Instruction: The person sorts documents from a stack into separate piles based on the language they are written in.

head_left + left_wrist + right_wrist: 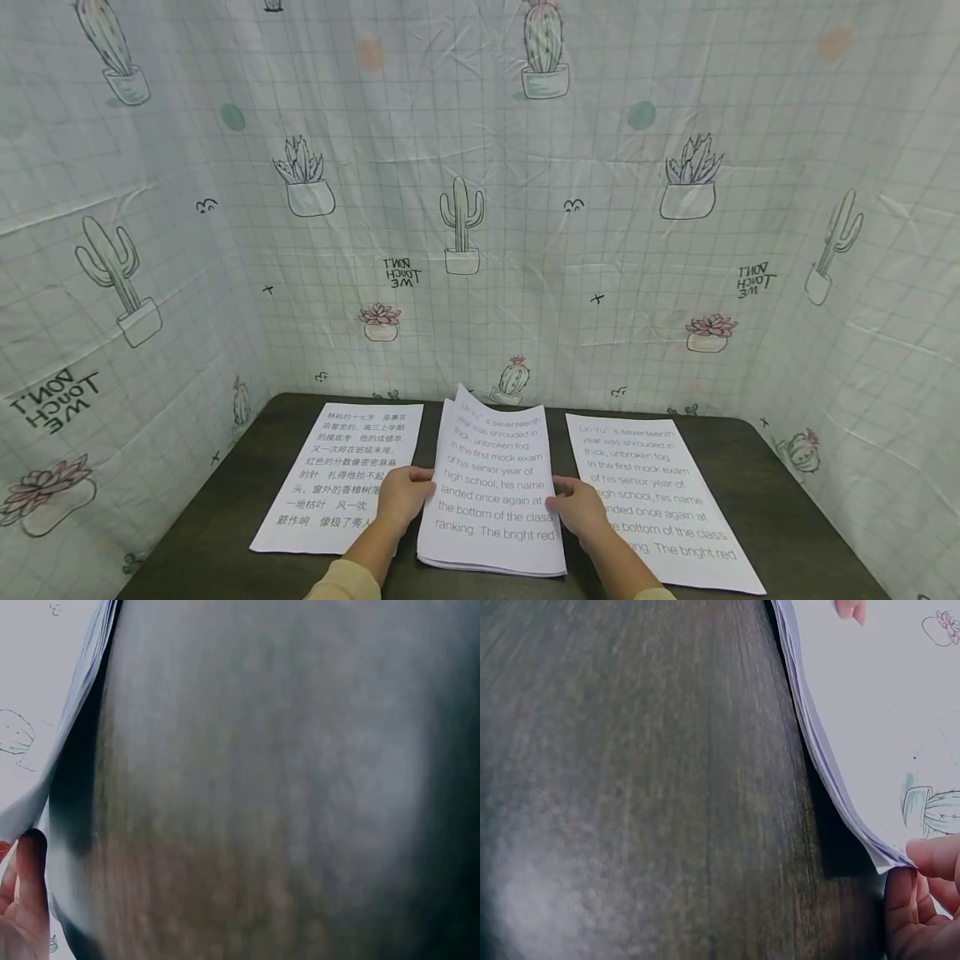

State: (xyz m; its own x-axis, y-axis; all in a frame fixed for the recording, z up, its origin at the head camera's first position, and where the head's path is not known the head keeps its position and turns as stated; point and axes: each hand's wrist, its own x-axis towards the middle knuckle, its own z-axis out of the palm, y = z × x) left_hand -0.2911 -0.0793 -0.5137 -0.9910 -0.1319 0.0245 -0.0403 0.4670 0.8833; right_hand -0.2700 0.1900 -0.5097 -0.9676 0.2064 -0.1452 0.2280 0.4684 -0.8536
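A stack of white sheets printed with English text is at the middle of the table, its top left corner curling up. My left hand grips the stack's left edge. On the opposite side, my right hand pinches the right edge between thumb and fingers. In the right wrist view several layers show along the paper edge, with the thumb on top and fingers beneath. The left wrist view has fingers at the lifted paper edge.
Paper with Chinese text lies to the left, partly behind my left hand. Paper with English text lies to the right, partly covered by my right hand. The dark wooden table backs onto a cactus-print cloth.
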